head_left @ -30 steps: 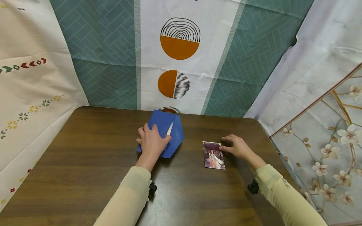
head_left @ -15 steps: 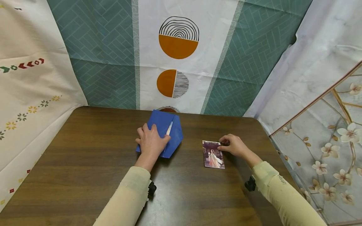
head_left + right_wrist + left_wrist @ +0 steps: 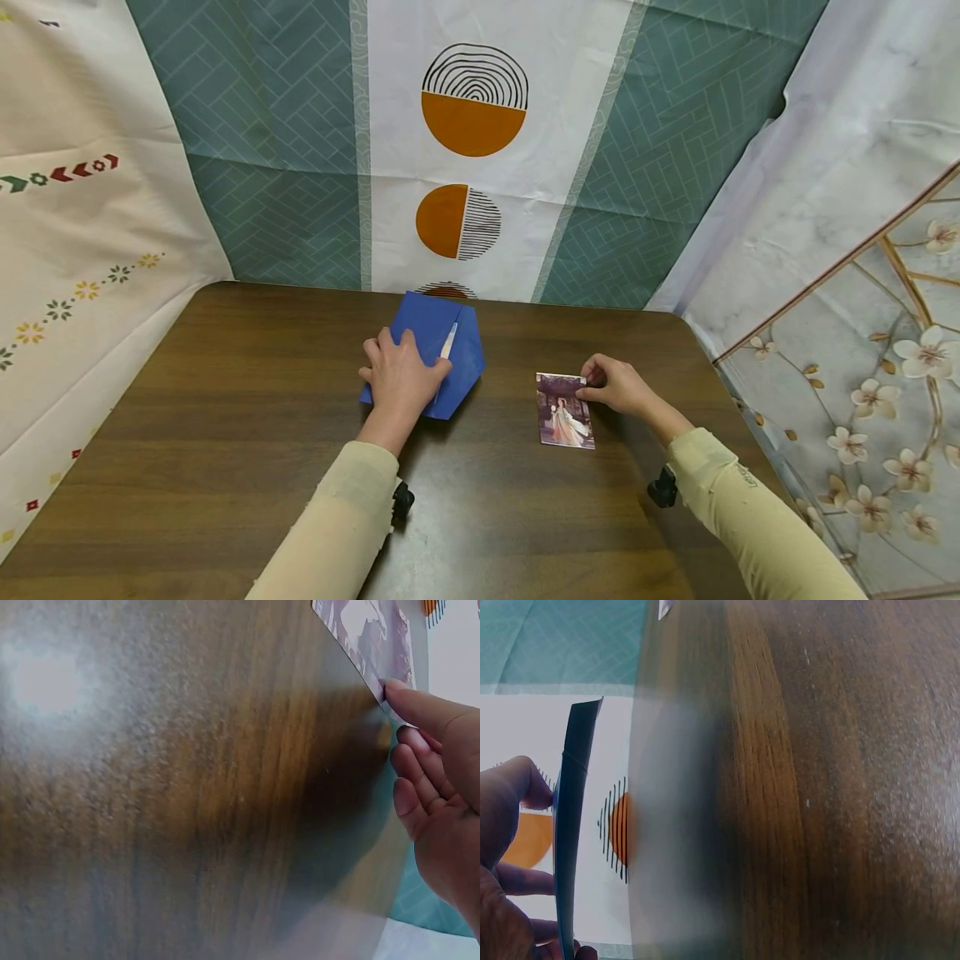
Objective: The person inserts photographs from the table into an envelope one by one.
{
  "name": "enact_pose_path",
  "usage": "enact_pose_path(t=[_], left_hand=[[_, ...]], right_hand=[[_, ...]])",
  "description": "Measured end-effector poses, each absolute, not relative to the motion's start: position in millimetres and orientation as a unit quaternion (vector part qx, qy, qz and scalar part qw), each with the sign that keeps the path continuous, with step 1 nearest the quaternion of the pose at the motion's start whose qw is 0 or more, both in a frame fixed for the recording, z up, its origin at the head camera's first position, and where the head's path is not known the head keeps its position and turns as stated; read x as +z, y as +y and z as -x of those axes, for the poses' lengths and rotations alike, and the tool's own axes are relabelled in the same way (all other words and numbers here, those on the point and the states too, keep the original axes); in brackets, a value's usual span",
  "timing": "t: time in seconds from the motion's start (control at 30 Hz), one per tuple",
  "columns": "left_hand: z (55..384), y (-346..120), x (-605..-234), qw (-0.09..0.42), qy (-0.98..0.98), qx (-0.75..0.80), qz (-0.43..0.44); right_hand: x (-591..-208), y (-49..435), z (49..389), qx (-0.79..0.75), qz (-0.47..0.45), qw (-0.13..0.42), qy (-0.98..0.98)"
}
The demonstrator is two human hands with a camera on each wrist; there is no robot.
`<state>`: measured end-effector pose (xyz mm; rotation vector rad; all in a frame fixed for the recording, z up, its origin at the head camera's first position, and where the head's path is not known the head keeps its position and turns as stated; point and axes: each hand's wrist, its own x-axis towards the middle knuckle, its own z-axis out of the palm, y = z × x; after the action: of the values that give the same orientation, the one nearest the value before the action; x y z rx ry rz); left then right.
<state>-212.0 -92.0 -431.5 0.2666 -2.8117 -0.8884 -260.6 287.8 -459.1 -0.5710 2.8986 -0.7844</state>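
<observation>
My left hand [image 3: 400, 373] grips a blue paper envelope [image 3: 467, 354] near the back of the table, thumb and fingertips on its upper face. A slim white strip [image 3: 448, 342] shows along its seam, beside the thumb. From the left wrist the envelope [image 3: 571, 817] appears edge-on above the tabletop, with a fingertip [image 3: 586, 952] past its underside. At its upper right corner, a small purple picture card [image 3: 565, 421] is pinched by my right hand [image 3: 622, 387]. The card shows a figure in a pale dress. In the right wrist view the thumb [image 3: 420, 705] lies over the card's corner [image 3: 382, 686].
Both hands work over a dark brown wooden table [image 3: 247, 433]. A green and white curtain [image 3: 300, 167] hangs right behind its back edge. A patterned cream cloth [image 3: 90, 233] stands at the left, and a floral cloth [image 3: 885, 375] at the right.
My right hand has shifted slightly left, its thumb and fingers closing from a wider spread onto the card's corner. The card has barely moved. The left hand and envelope stay in place.
</observation>
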Motion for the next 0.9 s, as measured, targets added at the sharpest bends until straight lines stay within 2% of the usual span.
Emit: enact_pose_path(t=[0.3, 0.9], left_hand=[[210.7, -92.1, -429.7, 0.085, -0.947, -0.297, -0.089], [209.0, -91.9, -426.2, 0.085, -0.947, -0.296, -0.089]], right_hand=[[-459.2, 283.0, 256.7, -0.313, 0.167, 0.050, 0.934], [-433.7, 250.9, 277.1, -0.565, 0.081, 0.155, 0.806]])
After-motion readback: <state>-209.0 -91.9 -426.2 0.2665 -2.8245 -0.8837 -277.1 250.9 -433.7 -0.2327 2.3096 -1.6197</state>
